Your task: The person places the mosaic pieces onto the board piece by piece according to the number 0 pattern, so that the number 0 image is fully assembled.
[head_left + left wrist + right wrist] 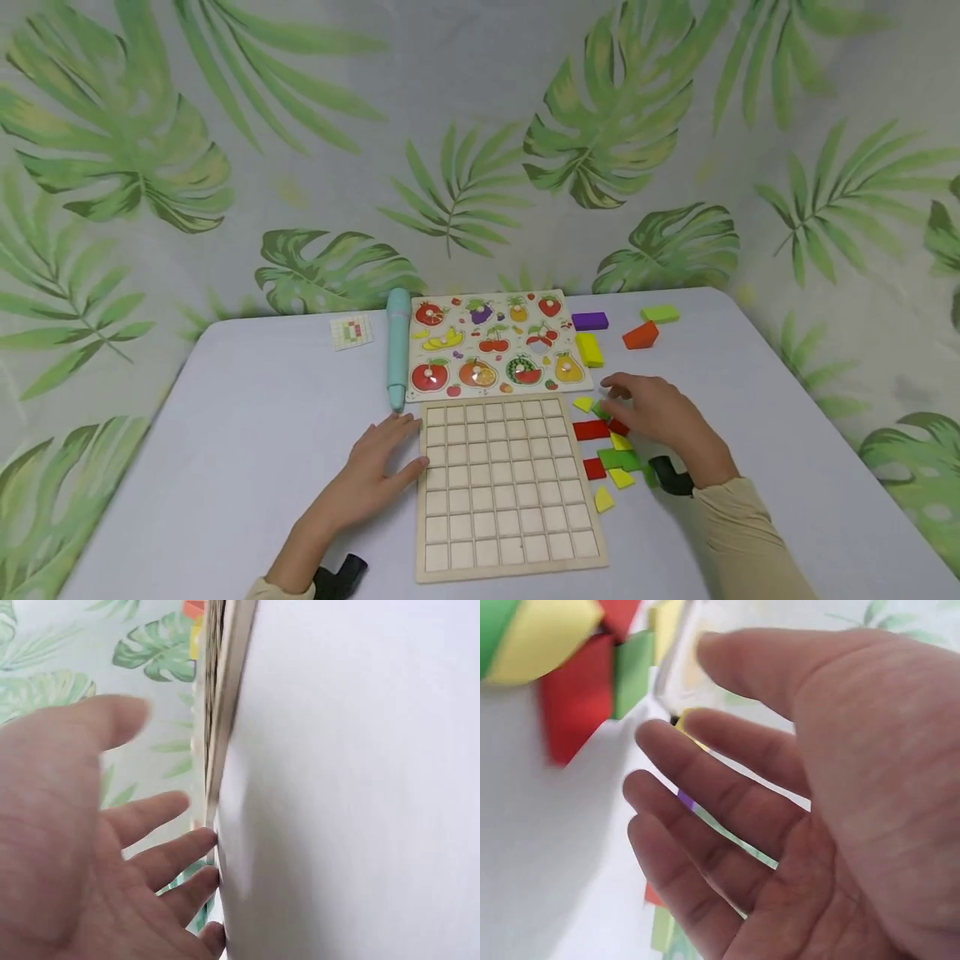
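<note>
A wooden grid board [517,475] with rows of square cells lies on the table. My left hand [375,467] rests at its left edge, thumb and fingers spread; the left wrist view shows the fingertips [202,840] low by the table beside the board's side. To the board's right lies a loose group of small flat pieces: red tiles [592,430], green tiles [618,459] and yellow quarter-round pieces [622,477]. Above the far end of this group hovers my right hand [660,412], its fingers loosely bent with nothing between them; the right wrist view shows a bare palm.
Behind the board lies a fruit knob puzzle [495,342], with a teal pen-shaped stick [398,350] along its left side. A small pattern card [351,332] is farther left. Purple [590,321], yellow [589,350], orange [641,335] and green blocks [660,313] lie at the back right.
</note>
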A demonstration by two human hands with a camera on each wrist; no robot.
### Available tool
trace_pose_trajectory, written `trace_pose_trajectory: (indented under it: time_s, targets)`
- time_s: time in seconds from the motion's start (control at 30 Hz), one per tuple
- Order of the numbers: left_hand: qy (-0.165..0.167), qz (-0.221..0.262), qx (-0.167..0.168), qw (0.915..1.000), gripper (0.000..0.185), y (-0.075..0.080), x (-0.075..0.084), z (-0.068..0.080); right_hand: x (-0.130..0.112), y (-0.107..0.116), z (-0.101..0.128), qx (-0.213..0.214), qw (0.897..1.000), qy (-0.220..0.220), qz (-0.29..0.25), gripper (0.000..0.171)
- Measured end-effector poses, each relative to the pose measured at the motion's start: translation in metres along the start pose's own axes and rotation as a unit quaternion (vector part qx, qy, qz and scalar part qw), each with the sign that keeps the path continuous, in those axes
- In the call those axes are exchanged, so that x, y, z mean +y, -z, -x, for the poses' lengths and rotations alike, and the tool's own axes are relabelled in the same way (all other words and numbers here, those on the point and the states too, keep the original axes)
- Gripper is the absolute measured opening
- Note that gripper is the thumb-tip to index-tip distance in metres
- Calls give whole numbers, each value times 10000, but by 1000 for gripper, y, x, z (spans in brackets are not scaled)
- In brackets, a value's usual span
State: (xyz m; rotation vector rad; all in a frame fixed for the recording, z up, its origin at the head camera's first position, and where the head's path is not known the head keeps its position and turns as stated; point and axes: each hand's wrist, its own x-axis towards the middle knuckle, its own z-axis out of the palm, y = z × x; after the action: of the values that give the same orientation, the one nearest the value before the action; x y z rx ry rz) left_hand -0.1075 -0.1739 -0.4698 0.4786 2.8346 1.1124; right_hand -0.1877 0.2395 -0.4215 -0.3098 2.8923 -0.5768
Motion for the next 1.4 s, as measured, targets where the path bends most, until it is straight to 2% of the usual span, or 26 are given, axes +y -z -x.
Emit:
trace_pose_trajectory:
  time_s: [0.17, 0.33, 0.53, 0.77, 1.03, 1.27, 1.4]
  targets:
    - [-442, -550, 299, 9971, 62, -14, -7, 7, -6, -8, -9, -209, 9995, 11, -231, 40]
    - [-714, -1004, 509, 9911, 59, -20, -12, 10, -6, -17, -10, 24, 9998, 207, -29, 34]
    - [-818, -1005, 503, 9903, 55, -18, -13, 9, -5, -23, -13, 262, 9989, 387, 86, 31]
    - [-943, -954, 579, 9893, 52, -16, -12, 9, -3, -24, -15, 188, 9985, 521, -31, 28]
    - [-904, -975, 557, 9896, 52, -16, -13, 9, -2, -29, -15, 161, 9984, 535, -128, 33]
    - [-887, -981, 566, 9896, 52, -15, -11, 11, -2, -31, -16, 148, 9983, 545, 121, 29]
    - [-871, -941, 565, 9901, 51, -15, -11, 11, -2, -31, -16, 300, 9964, 694, 370, 26]
